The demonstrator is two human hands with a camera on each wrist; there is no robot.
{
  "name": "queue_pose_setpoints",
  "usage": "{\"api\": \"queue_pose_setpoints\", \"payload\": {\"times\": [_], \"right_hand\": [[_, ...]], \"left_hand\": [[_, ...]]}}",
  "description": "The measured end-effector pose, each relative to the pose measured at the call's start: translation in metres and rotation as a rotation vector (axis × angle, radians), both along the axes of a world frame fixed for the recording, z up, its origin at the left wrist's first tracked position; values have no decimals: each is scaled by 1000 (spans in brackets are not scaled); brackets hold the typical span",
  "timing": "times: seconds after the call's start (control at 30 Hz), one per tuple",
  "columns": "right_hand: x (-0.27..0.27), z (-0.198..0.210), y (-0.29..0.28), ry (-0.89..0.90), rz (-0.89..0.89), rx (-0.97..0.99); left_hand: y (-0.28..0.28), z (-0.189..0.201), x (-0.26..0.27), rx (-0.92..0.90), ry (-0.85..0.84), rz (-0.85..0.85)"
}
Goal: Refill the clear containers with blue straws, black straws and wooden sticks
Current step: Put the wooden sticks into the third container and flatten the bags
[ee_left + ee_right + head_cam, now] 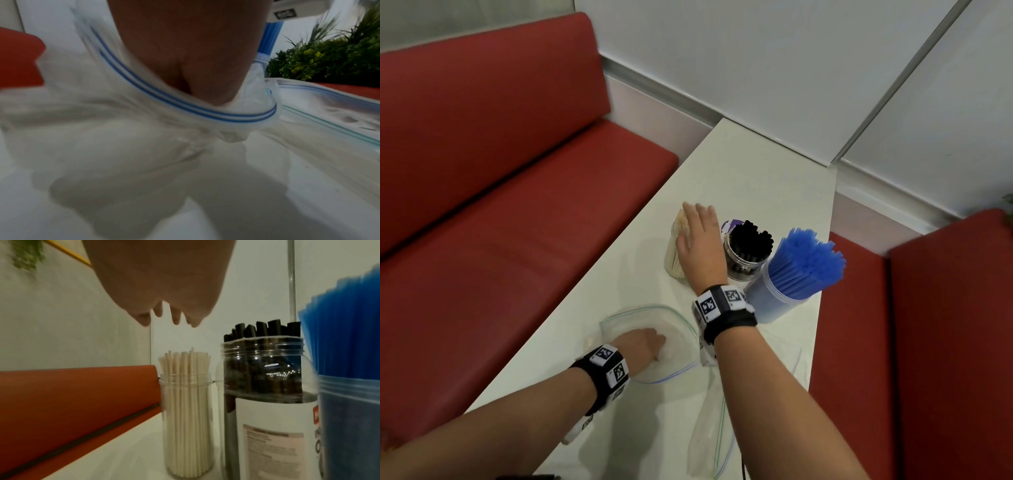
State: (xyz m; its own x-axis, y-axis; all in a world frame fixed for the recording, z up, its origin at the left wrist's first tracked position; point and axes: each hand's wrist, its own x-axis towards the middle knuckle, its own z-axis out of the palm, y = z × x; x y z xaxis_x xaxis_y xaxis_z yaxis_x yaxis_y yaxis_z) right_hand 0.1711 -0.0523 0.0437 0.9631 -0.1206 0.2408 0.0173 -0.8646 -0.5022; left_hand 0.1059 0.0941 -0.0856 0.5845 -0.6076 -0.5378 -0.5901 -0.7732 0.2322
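Right hand (698, 236) spread open, hovering over wooden sticks (185, 386); left hand (643, 342) inside zip bag (674, 329), grasp hidden, cannot tell. Could topple narrow stick jar (186, 426) against black straws (265, 332) if patted down carelessly.

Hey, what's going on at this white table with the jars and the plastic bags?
A person is restocking three clear containers at the white table. The right hand hovers with straight fingers over the narrow clear jar of wooden sticks, not touching it in the wrist view. Beside it stand the clear jar of black straws and the clear tub of blue straws, both full. The left hand grips a clear zip bag with a blue seal, which looks empty. Another zip bag lies nearer.
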Motion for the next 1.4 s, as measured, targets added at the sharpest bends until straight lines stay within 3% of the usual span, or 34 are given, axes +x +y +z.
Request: {"api": "queue_pose_setpoints", "payload": {"times": [0.03,0.07,0.13,0.17,0.23,0.43,0.57,0.73,0.9,1.07,1.17,1.23,1.3,1.4], "right_hand": [[-8,-2,4,-51,13,127],[-19,-5,10,16,44,253],[-44,-18,24,373,151,411],[-57,-30,29,531,202,388],[-81,-53,32,671,205,236],[-126,-99,14,842,144,-90],[-134,-106,-1,936,73,-123],[-144,-113,-6,797,-86,-20],[-144,-115,-5,772,-83,72],[-143,-111,-4,745,-12,93],[-147,-111,4,832,97,18],[-141,-98,10,796,44,221],[-131,-82,12,685,17,544],[-117,-60,10,549,-15,941]], "left_hand": [[-1,-1,1,24,-29,-35],[-3,-1,0,26,-16,-52],[-8,3,-1,37,-17,-38],[-8,1,-2,6,-20,-5],[-8,6,0,18,-17,31],[-3,8,2,-45,33,81],[10,3,2,-77,8,74],[18,4,2,-287,36,120],[25,6,1,-384,-20,143],[34,10,9,-573,-19,506],[28,17,11,-650,52,530],[20,21,12,-724,98,560],[12,29,13,-791,189,575],[-5,43,10,-828,375,494]]}}
